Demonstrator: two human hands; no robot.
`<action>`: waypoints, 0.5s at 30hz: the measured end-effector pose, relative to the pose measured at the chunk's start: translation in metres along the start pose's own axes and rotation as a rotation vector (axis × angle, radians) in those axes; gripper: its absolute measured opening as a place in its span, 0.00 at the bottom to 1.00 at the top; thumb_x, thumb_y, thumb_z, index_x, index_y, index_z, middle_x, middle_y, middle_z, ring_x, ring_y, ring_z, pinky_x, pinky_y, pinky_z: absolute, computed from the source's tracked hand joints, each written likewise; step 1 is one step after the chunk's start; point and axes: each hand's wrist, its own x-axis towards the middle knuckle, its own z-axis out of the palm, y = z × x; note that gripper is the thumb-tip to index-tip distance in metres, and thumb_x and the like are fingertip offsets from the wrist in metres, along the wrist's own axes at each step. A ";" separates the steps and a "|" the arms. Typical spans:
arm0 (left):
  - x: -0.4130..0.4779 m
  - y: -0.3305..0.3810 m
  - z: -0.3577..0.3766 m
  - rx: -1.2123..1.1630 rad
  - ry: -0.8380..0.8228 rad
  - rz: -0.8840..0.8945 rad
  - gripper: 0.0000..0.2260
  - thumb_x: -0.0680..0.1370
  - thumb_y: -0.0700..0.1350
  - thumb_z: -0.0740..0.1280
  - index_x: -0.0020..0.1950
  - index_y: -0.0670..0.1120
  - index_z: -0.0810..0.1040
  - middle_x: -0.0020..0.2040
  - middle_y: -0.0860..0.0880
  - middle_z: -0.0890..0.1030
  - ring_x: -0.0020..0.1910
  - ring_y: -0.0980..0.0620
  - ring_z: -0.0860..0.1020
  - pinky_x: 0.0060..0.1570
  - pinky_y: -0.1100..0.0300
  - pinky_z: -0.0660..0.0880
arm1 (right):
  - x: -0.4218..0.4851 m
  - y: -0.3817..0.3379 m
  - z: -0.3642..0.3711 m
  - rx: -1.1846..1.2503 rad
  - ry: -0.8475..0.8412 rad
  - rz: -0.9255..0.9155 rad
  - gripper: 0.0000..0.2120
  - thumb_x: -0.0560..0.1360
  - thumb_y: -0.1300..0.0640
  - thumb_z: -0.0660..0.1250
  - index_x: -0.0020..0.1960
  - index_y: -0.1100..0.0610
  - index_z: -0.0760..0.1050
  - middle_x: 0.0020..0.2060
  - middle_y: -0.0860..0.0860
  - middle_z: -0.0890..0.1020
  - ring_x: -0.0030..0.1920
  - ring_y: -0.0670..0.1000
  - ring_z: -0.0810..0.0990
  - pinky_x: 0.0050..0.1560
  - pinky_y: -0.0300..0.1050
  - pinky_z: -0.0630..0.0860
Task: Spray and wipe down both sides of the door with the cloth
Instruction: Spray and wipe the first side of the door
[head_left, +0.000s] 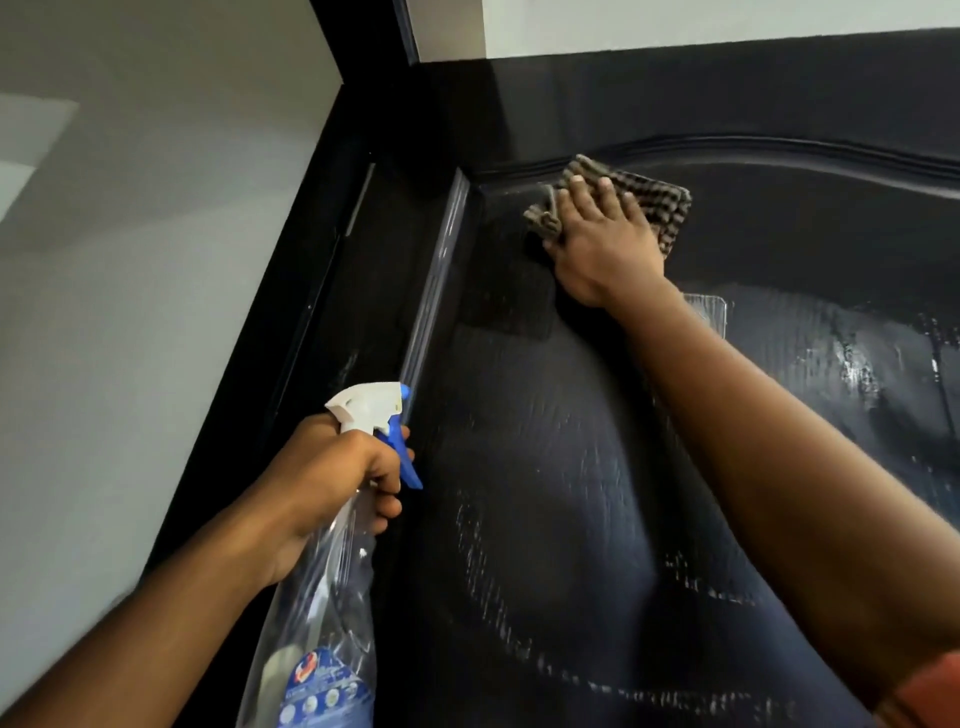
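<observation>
Cloth (660, 202) pressed high on the door (571, 467)
My right hand (602, 239) lays its fingers (584, 195) straight and spread, hiding the cloth's middle; my left hand (332, 478) curls tight round the spray bottle (332, 597), its base cut off. Wet streaks blur the panel beside the grey wall (130, 260).

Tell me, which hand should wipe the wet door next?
Probably the right hand: it presses the cloth flat on the door near the wet streaks, while the left hand grips the spray bottle.
</observation>
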 end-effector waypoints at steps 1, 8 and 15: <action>0.000 -0.001 0.001 0.006 0.003 -0.002 0.16 0.67 0.29 0.63 0.50 0.40 0.81 0.48 0.38 0.84 0.28 0.48 0.76 0.30 0.55 0.74 | -0.011 -0.011 0.003 -0.021 -0.010 -0.078 0.29 0.82 0.45 0.51 0.79 0.55 0.51 0.79 0.52 0.52 0.78 0.56 0.48 0.76 0.53 0.44; -0.009 -0.005 -0.008 -0.015 0.079 0.007 0.15 0.66 0.28 0.62 0.49 0.37 0.80 0.41 0.40 0.83 0.25 0.49 0.74 0.28 0.56 0.73 | -0.144 -0.074 0.038 -0.076 -0.130 -0.687 0.30 0.78 0.42 0.50 0.76 0.55 0.62 0.75 0.53 0.65 0.75 0.56 0.62 0.75 0.54 0.55; -0.030 -0.009 -0.018 0.077 0.078 -0.013 0.16 0.67 0.29 0.62 0.49 0.40 0.81 0.39 0.41 0.82 0.26 0.50 0.75 0.29 0.58 0.74 | -0.147 -0.057 0.032 -0.038 -0.117 -0.696 0.29 0.78 0.44 0.54 0.75 0.55 0.64 0.74 0.54 0.67 0.75 0.56 0.64 0.75 0.54 0.54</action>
